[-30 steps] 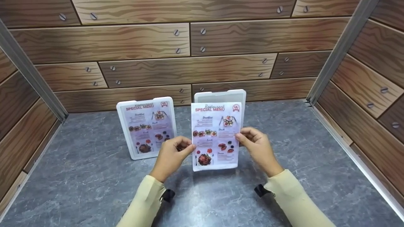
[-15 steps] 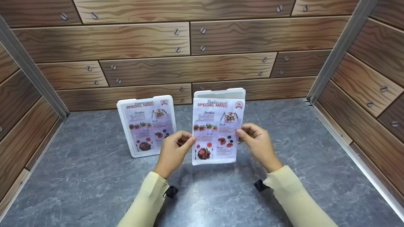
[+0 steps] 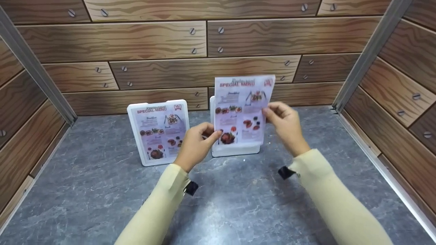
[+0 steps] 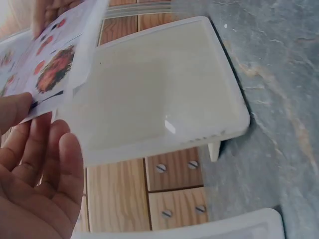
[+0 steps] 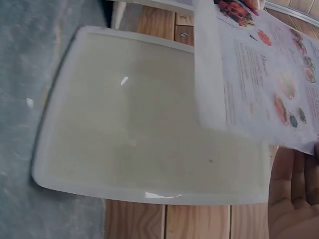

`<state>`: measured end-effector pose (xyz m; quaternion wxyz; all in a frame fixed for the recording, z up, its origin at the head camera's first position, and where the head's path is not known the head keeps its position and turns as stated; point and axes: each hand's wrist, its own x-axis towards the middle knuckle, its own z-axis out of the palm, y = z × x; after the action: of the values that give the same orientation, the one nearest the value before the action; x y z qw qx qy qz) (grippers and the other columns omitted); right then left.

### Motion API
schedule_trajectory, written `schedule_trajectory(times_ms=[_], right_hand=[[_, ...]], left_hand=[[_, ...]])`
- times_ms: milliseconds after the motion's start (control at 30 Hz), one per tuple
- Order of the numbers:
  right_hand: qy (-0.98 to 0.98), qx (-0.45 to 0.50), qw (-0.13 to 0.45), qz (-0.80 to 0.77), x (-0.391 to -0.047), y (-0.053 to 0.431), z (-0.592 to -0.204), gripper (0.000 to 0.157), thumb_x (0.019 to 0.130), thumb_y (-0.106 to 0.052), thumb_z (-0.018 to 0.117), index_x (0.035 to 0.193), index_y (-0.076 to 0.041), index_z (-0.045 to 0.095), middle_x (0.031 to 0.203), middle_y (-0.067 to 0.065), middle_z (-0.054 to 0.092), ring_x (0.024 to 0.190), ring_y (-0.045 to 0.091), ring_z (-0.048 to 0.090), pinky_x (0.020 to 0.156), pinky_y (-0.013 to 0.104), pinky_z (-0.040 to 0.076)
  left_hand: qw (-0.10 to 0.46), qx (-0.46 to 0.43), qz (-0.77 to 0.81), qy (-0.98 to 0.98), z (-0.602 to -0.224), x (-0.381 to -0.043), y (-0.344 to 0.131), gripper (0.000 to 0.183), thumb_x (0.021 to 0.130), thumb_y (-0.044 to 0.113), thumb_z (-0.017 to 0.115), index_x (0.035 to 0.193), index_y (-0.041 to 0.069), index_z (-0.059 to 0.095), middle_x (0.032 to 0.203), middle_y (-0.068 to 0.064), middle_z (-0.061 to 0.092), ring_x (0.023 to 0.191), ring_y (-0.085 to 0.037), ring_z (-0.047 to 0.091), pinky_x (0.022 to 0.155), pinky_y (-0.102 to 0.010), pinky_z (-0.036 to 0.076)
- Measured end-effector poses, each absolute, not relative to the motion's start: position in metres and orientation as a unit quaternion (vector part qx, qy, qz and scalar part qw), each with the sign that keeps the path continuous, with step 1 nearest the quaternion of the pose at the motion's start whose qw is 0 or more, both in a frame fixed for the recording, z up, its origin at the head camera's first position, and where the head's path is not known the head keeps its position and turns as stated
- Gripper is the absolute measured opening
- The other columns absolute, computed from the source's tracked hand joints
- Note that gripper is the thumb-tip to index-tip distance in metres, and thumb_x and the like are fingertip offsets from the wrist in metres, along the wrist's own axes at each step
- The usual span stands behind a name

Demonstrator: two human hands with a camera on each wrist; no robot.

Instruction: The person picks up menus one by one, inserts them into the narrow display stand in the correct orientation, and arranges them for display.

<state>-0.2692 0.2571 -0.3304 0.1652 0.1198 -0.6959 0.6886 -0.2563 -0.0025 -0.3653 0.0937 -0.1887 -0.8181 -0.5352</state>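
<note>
A printed menu sheet with food pictures is held upright between both hands. My left hand pinches its lower left edge between thumb and fingers, and my right hand pinches the right edge higher up. Right behind the sheet stands a white-framed menu stand; the wrist views show its bare cream face, apart from the sheet's lower edge. To the left, a second menu stand leans back with a matching menu in it.
The stands rest on a grey marbled tabletop. Wood-plank patterned walls rise at the back and both sides, with metal strips at the corners. A support leg shows behind the nearer stand in the left wrist view.
Both hands have raised the menu sheet. It was in front of the stand with its lower edge nearer the person; now its top rises above the stand and the stand's lower rim shows.
</note>
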Motion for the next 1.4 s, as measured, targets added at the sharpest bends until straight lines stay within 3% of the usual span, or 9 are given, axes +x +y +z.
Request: schedule_trajectory(times_ms=[167, 433, 800, 967, 1167, 1400], right_hand=[[-0.678, 0.126, 0.171, 0.704, -0.286, 0.261, -0.321, 0.028, 0.088, -0.009, 0.065, 0.105, 0.014, 0.061, 0.089, 0.012, 0.067, 0.080, 0.018, 0.064, 0.077, 0.030, 0.054], [-0.673, 0.127, 0.194, 0.702, -0.304, 0.266, -0.296, 0.020, 0.086, -0.009, 0.068, 0.099, 0.005, 0.065, 0.088, 0.008, 0.067, 0.080, 0.015, 0.060, 0.077, 0.024, 0.051], [-0.638, 0.145, 0.226, 0.722, -0.327, 0.276, -0.261, 0.023, 0.089, -0.004, 0.062, 0.105, 0.014, 0.061, 0.090, 0.015, 0.065, 0.081, 0.019, 0.061, 0.078, 0.030, 0.052], [-0.628, 0.143, 0.218, 0.733, -0.332, 0.275, -0.251, 0.018, 0.091, -0.004, 0.060, 0.102, 0.011, 0.061, 0.091, 0.015, 0.063, 0.082, 0.021, 0.061, 0.078, 0.031, 0.052], [-0.606, 0.149, 0.227, 0.747, -0.338, 0.269, -0.241, 0.015, 0.089, -0.005, 0.062, 0.099, 0.006, 0.062, 0.089, 0.012, 0.063, 0.082, 0.019, 0.060, 0.078, 0.029, 0.052], [-0.606, 0.161, 0.221, 0.747, -0.349, 0.265, -0.236, 0.013, 0.089, -0.001, 0.061, 0.098, 0.008, 0.061, 0.087, 0.013, 0.063, 0.080, 0.020, 0.060, 0.075, 0.029, 0.053]], left_hand=[[0.112, -0.179, -0.530, -0.821, -0.350, -0.267, 0.003, 0.016, 0.088, 0.031, 0.067, 0.082, 0.017, 0.065, 0.076, 0.003, 0.062, 0.069, -0.014, 0.056, 0.065, -0.029, 0.048], [0.145, -0.171, -0.530, -0.818, -0.320, -0.288, 0.010, 0.014, 0.088, 0.029, 0.068, 0.085, 0.015, 0.066, 0.078, 0.001, 0.063, 0.072, -0.014, 0.056, 0.067, -0.028, 0.048], [0.122, -0.169, -0.493, -0.845, -0.310, -0.303, 0.019, 0.014, 0.088, 0.030, 0.068, 0.088, 0.016, 0.066, 0.078, 0.003, 0.062, 0.071, -0.012, 0.055, 0.064, -0.027, 0.045], [0.161, -0.161, -0.486, -0.844, -0.302, -0.310, 0.022, 0.014, 0.088, 0.028, 0.068, 0.088, 0.015, 0.068, 0.080, 0.002, 0.063, 0.074, -0.013, 0.056, 0.066, -0.027, 0.046], [0.202, -0.141, -0.446, -0.861, -0.294, -0.321, 0.024, 0.014, 0.088, 0.031, 0.067, 0.089, 0.017, 0.069, 0.088, 0.003, 0.062, 0.090, -0.019, 0.054, 0.078, -0.029, 0.041], [0.209, -0.140, -0.418, -0.873, -0.294, -0.330, 0.024, 0.013, 0.088, 0.030, 0.069, 0.087, 0.017, 0.070, 0.082, 0.002, 0.060, 0.083, -0.016, 0.052, 0.075, -0.031, 0.041]])
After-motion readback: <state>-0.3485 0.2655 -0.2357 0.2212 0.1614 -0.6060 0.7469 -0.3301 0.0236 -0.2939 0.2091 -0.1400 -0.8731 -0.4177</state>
